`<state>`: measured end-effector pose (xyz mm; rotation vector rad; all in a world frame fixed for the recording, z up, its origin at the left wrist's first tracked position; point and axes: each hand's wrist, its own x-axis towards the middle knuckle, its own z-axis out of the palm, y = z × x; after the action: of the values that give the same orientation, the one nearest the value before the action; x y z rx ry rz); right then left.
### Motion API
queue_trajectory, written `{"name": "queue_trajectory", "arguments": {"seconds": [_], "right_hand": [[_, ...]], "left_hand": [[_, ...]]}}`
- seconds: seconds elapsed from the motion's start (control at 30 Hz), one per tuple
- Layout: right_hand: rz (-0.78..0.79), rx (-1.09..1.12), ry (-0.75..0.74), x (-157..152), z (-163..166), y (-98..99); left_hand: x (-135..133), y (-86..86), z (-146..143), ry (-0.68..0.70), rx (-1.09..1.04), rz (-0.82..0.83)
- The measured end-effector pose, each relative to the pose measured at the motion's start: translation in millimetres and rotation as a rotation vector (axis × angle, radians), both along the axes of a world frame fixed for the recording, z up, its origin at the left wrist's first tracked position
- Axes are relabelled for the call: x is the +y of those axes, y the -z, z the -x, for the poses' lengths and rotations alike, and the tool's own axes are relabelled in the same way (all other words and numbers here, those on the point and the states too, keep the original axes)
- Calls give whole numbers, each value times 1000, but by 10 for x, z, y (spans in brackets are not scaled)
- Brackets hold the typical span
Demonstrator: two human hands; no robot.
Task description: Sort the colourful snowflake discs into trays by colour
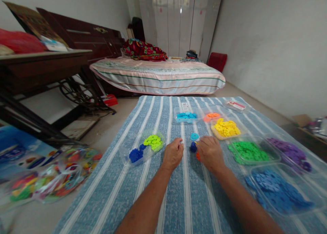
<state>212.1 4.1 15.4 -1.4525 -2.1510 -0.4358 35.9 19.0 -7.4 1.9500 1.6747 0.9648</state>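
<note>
My left hand (173, 154) is closed just above the striped cloth, thumb against curled fingers; whatever it may hold is hidden. Opposite it, my right hand (211, 153) pinches a small yellow piece (196, 142), apparently an interlocking plastic disc, of which only an edge shows. Beneath those fingertips is a dark blue disc piece (193, 146). An orange disc (198, 156) lies partly hidden by the right hand. Just beyond both hands a light blue notched disc (194, 136) lies flat on the cloth.
Clear tubs of yellow (227, 128), green (249, 152), purple (291, 153) and blue discs (281, 189) stand right. Light blue (187, 115) and orange discs (212, 115) sit farther back. At left, a tray holds lime (153, 142) and dark blue discs (136, 155).
</note>
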Motion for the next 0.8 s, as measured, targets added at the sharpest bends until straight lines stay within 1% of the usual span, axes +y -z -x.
{"name": "queue_trajectory", "arguments": {"seconds": [0.07, 0.17, 0.2, 0.23, 0.3, 0.37, 0.43, 0.5, 0.6, 0.8], "right_hand": [[-53, 15, 93, 96, -165, -128], [-140, 56, 327, 233, -385, -266], [-151, 49, 373, 262, -414, -282], [-139, 29, 379, 279, -412, -282], [-30, -36, 284, 291, -317, -248], [139, -98, 179, 298, -143, -198], [295, -139, 162, 324, 39, -157], [390, -161, 185, 375, 177, -133], [435, -186, 187, 462, 275, -111], [452, -259, 125, 514, 283, -91]], "left_hand": [[1, 3, 0, -1, 1, -5], [-2, 0, 0, -4, 10, -8], [-5, -4, -1, -4, 13, -6], [-7, -8, -1, -5, 14, -3], [-13, -18, -3, -6, 11, 1], [-17, -26, -3, -4, 5, 3], [-19, -29, -2, -1, -4, 6], [-17, -27, 1, 4, -12, 13], [-12, -20, 7, 3, -5, 18], [-9, -13, 8, 2, 13, 10]]}}
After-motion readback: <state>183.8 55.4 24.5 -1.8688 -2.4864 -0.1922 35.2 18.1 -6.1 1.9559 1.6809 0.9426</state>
